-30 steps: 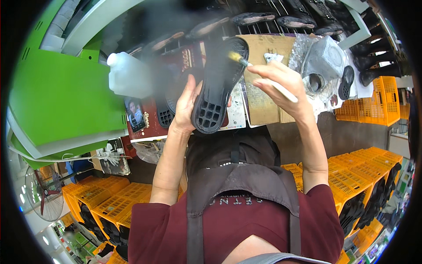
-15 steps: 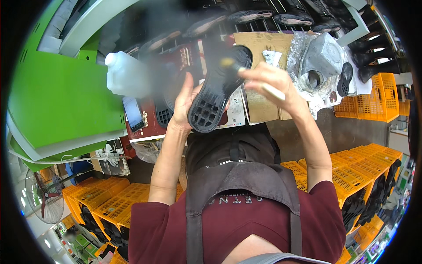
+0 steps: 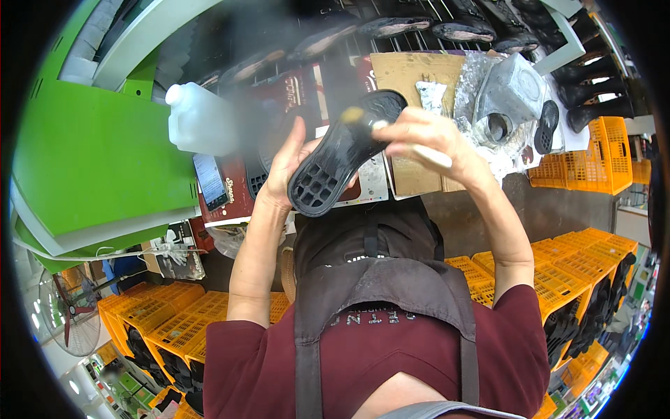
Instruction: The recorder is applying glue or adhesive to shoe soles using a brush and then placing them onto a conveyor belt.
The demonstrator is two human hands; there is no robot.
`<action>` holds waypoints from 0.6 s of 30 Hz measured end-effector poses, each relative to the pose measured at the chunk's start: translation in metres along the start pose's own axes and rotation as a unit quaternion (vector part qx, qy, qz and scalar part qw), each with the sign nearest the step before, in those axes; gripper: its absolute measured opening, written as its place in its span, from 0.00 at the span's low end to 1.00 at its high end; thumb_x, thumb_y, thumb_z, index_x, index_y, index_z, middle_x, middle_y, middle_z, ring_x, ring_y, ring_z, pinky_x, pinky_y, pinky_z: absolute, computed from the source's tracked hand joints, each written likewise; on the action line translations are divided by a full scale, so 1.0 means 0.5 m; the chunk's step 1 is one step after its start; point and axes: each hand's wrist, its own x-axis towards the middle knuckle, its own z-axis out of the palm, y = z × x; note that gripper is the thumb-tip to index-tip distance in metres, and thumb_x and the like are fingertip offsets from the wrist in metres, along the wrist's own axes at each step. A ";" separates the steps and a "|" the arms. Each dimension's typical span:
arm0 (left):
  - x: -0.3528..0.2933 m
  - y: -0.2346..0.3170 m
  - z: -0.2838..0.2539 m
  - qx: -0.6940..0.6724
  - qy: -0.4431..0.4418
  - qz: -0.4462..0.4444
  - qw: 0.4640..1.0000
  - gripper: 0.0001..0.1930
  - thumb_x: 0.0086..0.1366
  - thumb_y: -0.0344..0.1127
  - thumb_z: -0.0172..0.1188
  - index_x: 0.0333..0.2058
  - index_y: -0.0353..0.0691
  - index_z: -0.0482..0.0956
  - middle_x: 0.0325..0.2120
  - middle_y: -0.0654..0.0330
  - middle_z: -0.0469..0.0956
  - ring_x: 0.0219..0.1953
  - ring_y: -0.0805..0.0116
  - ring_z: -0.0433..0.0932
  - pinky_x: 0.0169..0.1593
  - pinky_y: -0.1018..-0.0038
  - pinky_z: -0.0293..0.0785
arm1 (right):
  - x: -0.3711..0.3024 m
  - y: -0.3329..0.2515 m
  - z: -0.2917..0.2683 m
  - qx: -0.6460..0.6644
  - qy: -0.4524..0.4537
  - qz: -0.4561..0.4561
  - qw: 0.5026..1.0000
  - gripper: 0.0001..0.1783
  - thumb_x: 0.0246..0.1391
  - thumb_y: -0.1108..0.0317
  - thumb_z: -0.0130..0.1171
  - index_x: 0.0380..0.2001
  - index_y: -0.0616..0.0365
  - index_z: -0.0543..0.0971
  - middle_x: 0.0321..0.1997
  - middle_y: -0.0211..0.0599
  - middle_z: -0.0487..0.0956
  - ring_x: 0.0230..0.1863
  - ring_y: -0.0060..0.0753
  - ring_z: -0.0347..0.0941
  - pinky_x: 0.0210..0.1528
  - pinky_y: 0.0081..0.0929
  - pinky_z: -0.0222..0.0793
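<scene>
A black shoe sole (image 3: 340, 155) is held tilted over the bench's near edge, its grid-patterned heel toward me. My left hand (image 3: 287, 166) is closed around its left side, the thumb raised and fingertips showing at the far side. In my right hand (image 3: 434, 143) is a brush (image 3: 354, 114) with yellowish bristles and a pale handle, slightly blurred. The bristles are over the sole's inner face near the toe end; whether they touch it I cannot tell. Another black sole (image 3: 256, 174) lies partly hidden behind my left hand.
A white plastic jug (image 3: 202, 119) and a phone (image 3: 211, 181) are at the left of the bench. To the right lie cardboard (image 3: 412, 77), a grey-smeared container (image 3: 513, 87) and a small sole (image 3: 547, 126). Shoes on a rack (image 3: 398, 26) line the back. Orange crates (image 3: 586, 164) stand around.
The sole has shifted slightly toward me and left, with its toe end lower. The brush has moved left and a little nearer along with my right hand.
</scene>
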 end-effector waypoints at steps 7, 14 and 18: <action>0.012 -0.008 0.003 0.068 -0.008 0.018 0.997 0.44 0.66 0.68 0.26 0.58 0.28 0.63 0.36 0.49 0.78 0.35 0.65 0.79 0.42 0.72 0.77 | -0.014 0.029 0.006 -0.059 0.121 0.099 0.986 0.11 0.52 0.69 0.63 0.39 0.58 0.79 0.28 0.41 0.78 0.29 0.41 0.75 0.32 0.32 0.70; 0.027 -0.015 0.001 0.109 0.022 0.032 0.993 0.40 0.69 0.65 0.25 0.59 0.34 0.63 0.41 0.55 0.77 0.38 0.69 0.78 0.43 0.73 0.76 | 0.008 -0.025 0.033 -0.005 0.117 0.031 0.993 0.11 0.49 0.72 0.64 0.38 0.61 0.81 0.30 0.41 0.81 0.29 0.37 0.77 0.31 0.28 0.72; 0.033 -0.017 -0.001 0.075 0.002 0.047 0.996 0.38 0.69 0.64 0.26 0.57 0.34 0.65 0.44 0.55 0.76 0.40 0.68 0.78 0.46 0.71 0.76 | 0.009 -0.020 0.024 -0.010 0.199 0.027 0.980 0.11 0.48 0.74 0.64 0.37 0.62 0.81 0.27 0.40 0.79 0.27 0.37 0.76 0.29 0.28 0.70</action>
